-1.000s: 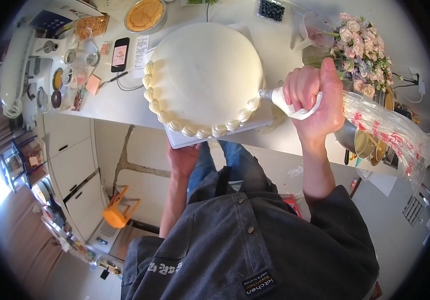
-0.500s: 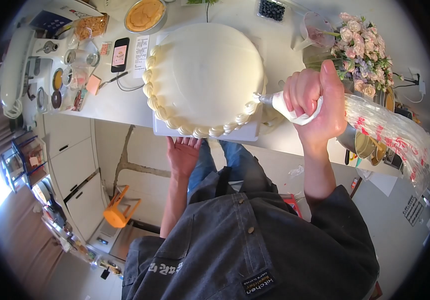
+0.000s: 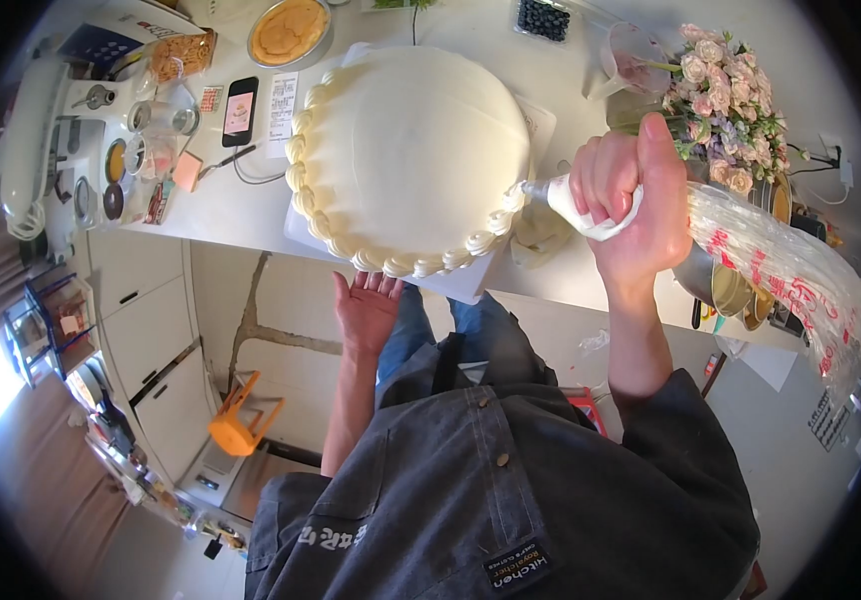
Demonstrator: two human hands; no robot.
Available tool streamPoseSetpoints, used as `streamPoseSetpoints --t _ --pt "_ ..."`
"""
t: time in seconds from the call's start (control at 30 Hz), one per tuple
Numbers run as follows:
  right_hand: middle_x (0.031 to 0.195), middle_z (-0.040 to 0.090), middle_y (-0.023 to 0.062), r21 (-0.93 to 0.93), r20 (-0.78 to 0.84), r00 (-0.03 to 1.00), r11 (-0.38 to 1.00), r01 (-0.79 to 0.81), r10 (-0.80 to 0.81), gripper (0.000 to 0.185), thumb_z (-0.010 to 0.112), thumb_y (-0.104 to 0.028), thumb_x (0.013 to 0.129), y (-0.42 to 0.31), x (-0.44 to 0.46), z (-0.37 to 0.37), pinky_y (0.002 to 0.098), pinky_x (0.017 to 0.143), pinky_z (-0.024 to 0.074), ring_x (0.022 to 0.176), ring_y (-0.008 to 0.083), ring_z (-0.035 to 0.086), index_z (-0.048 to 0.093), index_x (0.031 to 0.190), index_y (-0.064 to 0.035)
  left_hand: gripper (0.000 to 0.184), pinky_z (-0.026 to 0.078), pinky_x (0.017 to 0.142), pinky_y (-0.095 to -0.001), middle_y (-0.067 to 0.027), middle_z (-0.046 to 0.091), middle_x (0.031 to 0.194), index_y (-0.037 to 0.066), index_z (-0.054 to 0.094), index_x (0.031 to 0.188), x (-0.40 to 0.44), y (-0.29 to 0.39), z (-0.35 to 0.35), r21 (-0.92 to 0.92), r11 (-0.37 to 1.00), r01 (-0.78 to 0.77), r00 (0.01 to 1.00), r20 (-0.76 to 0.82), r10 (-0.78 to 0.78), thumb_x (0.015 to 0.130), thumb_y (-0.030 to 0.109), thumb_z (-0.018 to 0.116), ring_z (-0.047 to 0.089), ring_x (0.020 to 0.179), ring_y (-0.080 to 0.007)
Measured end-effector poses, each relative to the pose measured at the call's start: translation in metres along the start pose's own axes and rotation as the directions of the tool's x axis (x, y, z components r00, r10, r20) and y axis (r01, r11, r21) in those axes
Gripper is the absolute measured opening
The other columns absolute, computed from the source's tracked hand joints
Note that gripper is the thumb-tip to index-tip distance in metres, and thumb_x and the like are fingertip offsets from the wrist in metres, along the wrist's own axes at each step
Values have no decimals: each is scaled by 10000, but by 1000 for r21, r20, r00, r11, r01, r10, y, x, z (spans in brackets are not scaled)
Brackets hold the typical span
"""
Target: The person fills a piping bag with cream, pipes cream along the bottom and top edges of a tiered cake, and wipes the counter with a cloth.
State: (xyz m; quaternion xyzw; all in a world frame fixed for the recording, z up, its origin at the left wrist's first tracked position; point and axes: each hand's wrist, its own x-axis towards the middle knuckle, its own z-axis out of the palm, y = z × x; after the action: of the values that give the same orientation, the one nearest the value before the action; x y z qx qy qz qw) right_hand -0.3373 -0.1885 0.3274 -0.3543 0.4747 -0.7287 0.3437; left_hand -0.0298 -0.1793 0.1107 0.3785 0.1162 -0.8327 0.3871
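A large round cake (image 3: 431, 150) with smooth cream-white frosting sits on a white square board (image 3: 466, 285). Piped cream shells (image 3: 396, 266) run round its left and front rim to the right side. My right hand (image 3: 631, 200) is closed round a clear piping bag (image 3: 781, 255) with red print, a white cloth or wrap showing between the fingers. The bag's metal nozzle (image 3: 539, 188) points left and meets the cream at the cake's right rim. My left hand (image 3: 366, 312) is palm up at the front, fingers stretched out, their tips partly hidden beneath the board's edge.
Pink flowers (image 3: 721, 90) and a plastic jug (image 3: 631, 60) stand at the right, with metal bowls (image 3: 726, 285) nearer me. Behind are a tub of blueberries (image 3: 543, 18) and a sponge in a tin (image 3: 291, 32). A phone (image 3: 240, 110) and receipt (image 3: 282, 115) lie left.
Cake and board have turned clockwise as seen from above, so the board now sits at an angle. The piped shells shifted round with it. Both hands stay nearly in place.
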Motion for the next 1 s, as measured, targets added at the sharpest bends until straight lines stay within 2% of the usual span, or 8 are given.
streamPoseSetpoints --t 0.1,0.23,0.33,0.43,0.53,0.73,0.83,1.0 --pt "544 326 -4 -14 -13 1000 1000 24 -25 469 293 -253 1060 4 4 0 282 501 304 457 113 305 348 617 -110 590 367 1073 -459 -140 533 1351 35 509 1265 1 0 1 12 1000 2 1000 -3 -2 1016 559 402 481 1271 -297" --pt "545 326 -8 6 13 1000 1000 -28 28 431 296 -245 1059 -1 0 -3 279 503 304 463 109 307 434 681 -90 564 372 1065 -446 -135 573 1297 40 524 1204 1 0 8 -25 1000 -15 1000 -26 14 1017 558 401 493 1255 -288" --pt "545 326 -11 -9 -24 1000 1000 15 -15 395 302 -241 1059 -3 -4 2 276 502 303 462 106 306 501 760 -75 577 368 1073 -437 -130 575 1292 31 522 1225 5 3 -2 -87 996 -18 997 77 24 1016 556 406 492 1254 -286" --pt "546 330 -13 -33 -52 998 998 45 -47 378 310 -239 1060 1 0 2 271 498 303 457 104 306 541 819 -64 588 371 1080 -429 -120 585 1275 21 523 1242 -1 -1 11 -7 1000 0 999 -33 0 1014 553 417 500 1248 -280" --pt "549 334 -14 -42 -9 999 998 49 -50 371 320 -240 1058 5 4 -4 267 492 301 455 103 309 548 826 -61 608 367 1091 -425 -117 590 1268 4 516 1264 0 -1 8 10 1000 12 1000 -8 -12 1013 550 423 508 1245 -274" --pt "547 330 -16 -38 10 999 998 51 -50 362 334 -244 1055 1 -2 -2 268 477 289 456 101 310 521 797 -72 624 344 1134 -459 -141 567 1331 -8 505 1287 4 3 5 -115 993 -15 997 80 24 1020 546 402 493 1287 -297" --pt "541 324 -17 -62 -3 998 996 58 -59 368 330 -245 1057 5 3 -3 268 471 286 449 99 307 512 786 -74 633 332 1148 -487 -152 541 1382 -7 506 1303 5 4 6 -21 999 38 999 30 -38 1027 547 372 472 1322 -315" --pt "550 329 -18 -82 8 999 996 44 -43 354 331 -240 1058 3 2 -4 266 471 285 458 94 309 521 812 -71 663 320 1151 -510 -150 526 1414 4 498 1344 3 3 10 -13 999 39 997 71 -38 1027 564 341 454 1344 -327"
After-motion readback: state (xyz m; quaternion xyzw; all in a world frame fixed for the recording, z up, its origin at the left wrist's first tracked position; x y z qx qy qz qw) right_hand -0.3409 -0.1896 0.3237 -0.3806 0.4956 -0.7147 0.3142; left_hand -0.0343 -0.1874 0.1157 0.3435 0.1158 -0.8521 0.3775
